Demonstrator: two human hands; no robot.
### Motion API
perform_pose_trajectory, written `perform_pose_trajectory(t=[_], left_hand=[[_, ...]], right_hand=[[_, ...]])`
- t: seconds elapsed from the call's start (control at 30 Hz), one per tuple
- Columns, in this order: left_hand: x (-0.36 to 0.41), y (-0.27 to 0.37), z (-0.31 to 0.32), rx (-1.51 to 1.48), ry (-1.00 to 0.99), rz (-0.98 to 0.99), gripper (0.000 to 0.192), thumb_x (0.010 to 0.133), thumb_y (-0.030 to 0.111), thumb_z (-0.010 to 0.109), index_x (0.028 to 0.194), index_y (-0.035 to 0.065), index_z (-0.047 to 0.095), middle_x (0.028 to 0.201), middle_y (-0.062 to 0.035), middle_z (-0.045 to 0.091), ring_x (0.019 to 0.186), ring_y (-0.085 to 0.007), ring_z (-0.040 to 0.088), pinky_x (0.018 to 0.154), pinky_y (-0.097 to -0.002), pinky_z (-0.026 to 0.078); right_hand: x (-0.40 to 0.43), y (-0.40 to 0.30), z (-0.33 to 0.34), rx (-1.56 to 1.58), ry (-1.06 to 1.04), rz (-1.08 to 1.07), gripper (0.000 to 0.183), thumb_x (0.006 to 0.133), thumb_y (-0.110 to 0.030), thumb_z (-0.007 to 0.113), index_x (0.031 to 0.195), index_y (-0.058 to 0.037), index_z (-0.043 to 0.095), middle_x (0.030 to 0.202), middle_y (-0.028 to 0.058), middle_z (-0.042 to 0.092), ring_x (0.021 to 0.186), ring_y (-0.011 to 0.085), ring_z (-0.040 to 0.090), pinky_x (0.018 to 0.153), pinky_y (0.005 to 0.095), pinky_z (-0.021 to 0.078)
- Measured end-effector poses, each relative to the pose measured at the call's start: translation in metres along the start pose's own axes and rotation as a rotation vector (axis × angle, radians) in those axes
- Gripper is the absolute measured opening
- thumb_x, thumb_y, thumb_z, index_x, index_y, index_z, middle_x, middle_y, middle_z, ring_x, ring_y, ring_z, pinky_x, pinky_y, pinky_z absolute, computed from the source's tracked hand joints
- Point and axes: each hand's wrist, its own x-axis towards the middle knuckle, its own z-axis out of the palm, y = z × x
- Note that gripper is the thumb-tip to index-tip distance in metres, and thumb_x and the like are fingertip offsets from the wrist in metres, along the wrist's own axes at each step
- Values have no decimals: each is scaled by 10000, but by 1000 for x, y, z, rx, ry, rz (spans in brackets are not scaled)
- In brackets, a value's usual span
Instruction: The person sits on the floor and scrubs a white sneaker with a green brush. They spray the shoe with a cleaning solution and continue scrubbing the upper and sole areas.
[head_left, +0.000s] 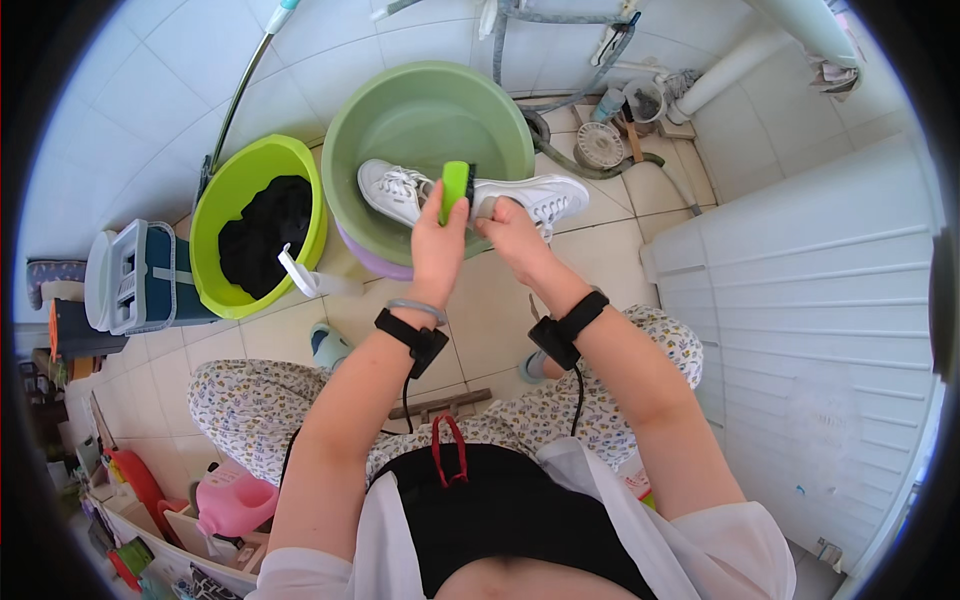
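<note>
My left hand (438, 244) grips a bright green scrub brush (454, 191) with dark bristles turned to the right. My right hand (516, 234) has hold of a white lace-up sneaker (544, 196) near its heel. That shoe's toe points right, past the rim of a large round green basin (429, 82), and the brush bristles are at its heel end. A second white sneaker (391, 186) lies inside the basin, left of the brush, partly hidden by my left hand. Shallow liquid seems to cover the basin's bottom.
A lime-green tub (201, 225) with dark cloth (274, 232) stands left, a white-topped bottle (300, 274) before it. Beneath the basin shows a purple basin (367, 255). A hose (577, 166) and a round drain cover (598, 145) lie right. A white ribbed panel (795, 300) borders the right side.
</note>
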Motion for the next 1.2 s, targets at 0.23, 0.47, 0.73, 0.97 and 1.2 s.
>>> perform_pose_trajectory(t=[0.23,0.47,0.73,0.97,1.2], left_hand=[[-6,-3,-1,187,-32,48,519,895,138,614,1344,-42,428,1146,-98,601,975,-112,545,844,-236,439],[-12,-19,3,282,-22,219,522,880,219,611,1308,-39,462,1146,-231,613,1037,-280,613,869,-325,455],[-11,20,-21,-148,11,-359,515,897,252,625,1359,91,465,778,49,518,629,-39,418,505,-199,334],[-11,18,-20,-13,-31,-365,530,896,278,625,1372,117,455,743,64,490,612,-37,399,490,-196,321],[-11,14,-19,-57,-43,-310,515,888,358,627,1308,87,499,742,39,500,575,-42,384,468,-207,311]], right_hand=[[3,-3,-10,-248,-28,61,73,813,11,550,875,-25,533,795,-12,548,744,93,491,674,262,404],[7,-1,-17,-173,13,13,85,790,-8,572,854,-3,517,767,49,539,720,131,475,661,289,409],[-5,-14,-16,266,-34,120,273,795,-32,597,1064,14,578,970,36,619,881,144,573,792,289,442],[1,-11,-21,910,65,431,339,956,-233,504,1206,-6,478,1185,95,570,1059,221,578,933,362,456],[-1,-19,-17,916,136,427,329,988,-277,443,1188,-17,479,1170,102,575,1061,226,582,926,383,466]])
